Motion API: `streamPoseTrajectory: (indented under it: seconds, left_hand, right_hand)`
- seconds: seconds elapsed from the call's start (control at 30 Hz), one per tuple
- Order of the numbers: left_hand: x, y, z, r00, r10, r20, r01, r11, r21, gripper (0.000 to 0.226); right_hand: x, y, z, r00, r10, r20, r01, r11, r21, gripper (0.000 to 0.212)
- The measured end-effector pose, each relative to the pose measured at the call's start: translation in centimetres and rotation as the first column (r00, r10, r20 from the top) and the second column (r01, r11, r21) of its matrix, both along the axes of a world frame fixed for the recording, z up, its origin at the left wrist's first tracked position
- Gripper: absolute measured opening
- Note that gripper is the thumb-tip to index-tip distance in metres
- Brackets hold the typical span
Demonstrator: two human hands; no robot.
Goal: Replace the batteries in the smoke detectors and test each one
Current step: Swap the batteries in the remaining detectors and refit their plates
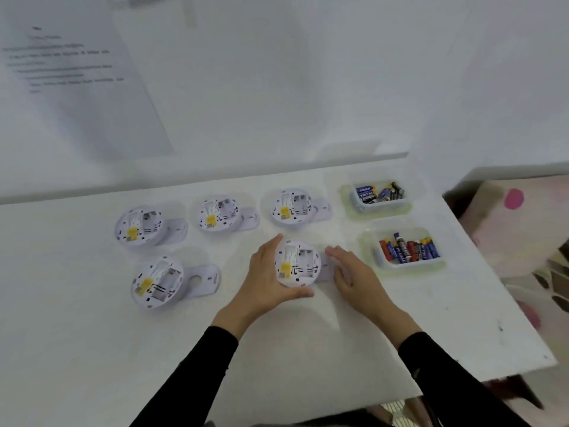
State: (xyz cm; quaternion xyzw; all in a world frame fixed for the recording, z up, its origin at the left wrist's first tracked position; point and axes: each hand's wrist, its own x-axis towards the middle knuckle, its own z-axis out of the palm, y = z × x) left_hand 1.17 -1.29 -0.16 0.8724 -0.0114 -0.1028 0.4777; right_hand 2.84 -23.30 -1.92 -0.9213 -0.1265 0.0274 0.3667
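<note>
The left hand point(264, 272) grips a smoke detector point(297, 263) near the middle of the white table point(92, 349). Its fingers curl round the left edge and the thumb hooks along the near edge, so the round body sits in the crook of the hand. The detector lies back side up with its battery bay open. The right hand point(354, 277) is just to the right, fingers straight and close together, over a mounting plate point(325, 268) that sticks out from under the detector; whether it touches the detector itself I cannot tell.

A yellow sticker point(285, 269) on the detector's back carries print too blurred to read. To the right stand two clear tubs: in the far tub point(380, 208) the blue batteries point(366, 194) show white letters, of which only "CELL" can be made out. The near tub point(409, 267) holds red and blue ones with unreadable print. A paper sheet point(77, 72) on the wall has lines of blurred text.

Both forearms, in black sleeves point(197, 374), come up from the lower edge and converge on the detector. A row of three detectors point(218, 214) lies beyond it, and another detector point(157, 282) to its left, all back side up
</note>
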Motion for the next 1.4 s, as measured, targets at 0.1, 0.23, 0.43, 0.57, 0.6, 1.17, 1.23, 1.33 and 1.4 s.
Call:
streamPoseTrajectory:
  seconds: [0.1, 0.23, 0.43, 0.57, 0.6, 1.17, 1.23, 1.33, 1.4]
  left_hand:
    - [-0.1, -1.3, -0.9, 0.998, 0.056, 0.027, -0.055, 0.998, -0.042, 0.114]
    - [-0.6, -2.0, -1.5, 0.991, 0.11, 0.074, -0.105, 0.993, -0.059, 0.108]
    - [-2.1, -2.6, -2.1, 0.984, 0.178, 0.02, -0.172, 0.972, -0.158, 0.116]
    - [-2.7, -3.4, -2.3, 0.968, 0.245, 0.05, -0.231, 0.952, -0.199, 0.116]
    - [-2.8, -3.5, -2.4, 0.962, 0.267, 0.057, -0.251, 0.947, -0.202, 0.112]
    - [-3.2, -6.1, -2.6, 0.905, 0.392, 0.166, -0.376, 0.919, -0.122, 0.106]
    - [-3.2, -6.1, -2.6, 0.905, 0.39, 0.169, -0.375, 0.92, -0.116, 0.103]
    - [-3.2, -6.0, -2.5, 0.906, 0.384, 0.177, -0.37, 0.923, -0.109, 0.096]
    - [-3.2, -6.1, -2.5, 0.907, 0.378, 0.187, -0.365, 0.926, -0.101, 0.093]
  right_hand:
    - [0.1, -1.0, -0.8, 0.989, 0.144, 0.017, -0.142, 0.985, -0.101, 0.039]
    - [0.4, -1.8, -1.4, 0.978, 0.208, 0.024, -0.205, 0.973, -0.108, 0.037]
    - [1.3, -2.4, -1.1, 0.954, 0.297, 0.045, -0.288, 0.947, -0.139, 0.037]
    - [2.0, -2.3, -0.8, 0.937, 0.345, 0.06, -0.335, 0.932, -0.141, 0.037]
    - [2.0, -2.2, -0.6, 0.932, 0.358, 0.056, -0.347, 0.927, -0.142, 0.038]
    - [7.8, -13.4, 4.2, 0.966, -0.153, -0.208, 0.092, 0.957, -0.276, 0.028]
    - [7.7, -13.4, 4.1, 0.966, -0.161, -0.203, 0.108, 0.962, -0.252, 0.027]
    - [7.6, -13.5, 4.0, 0.964, -0.176, -0.199, 0.134, 0.969, -0.209, 0.025]
    - [7.5, -13.5, 4.0, 0.967, -0.171, -0.189, 0.133, 0.971, -0.196, 0.022]
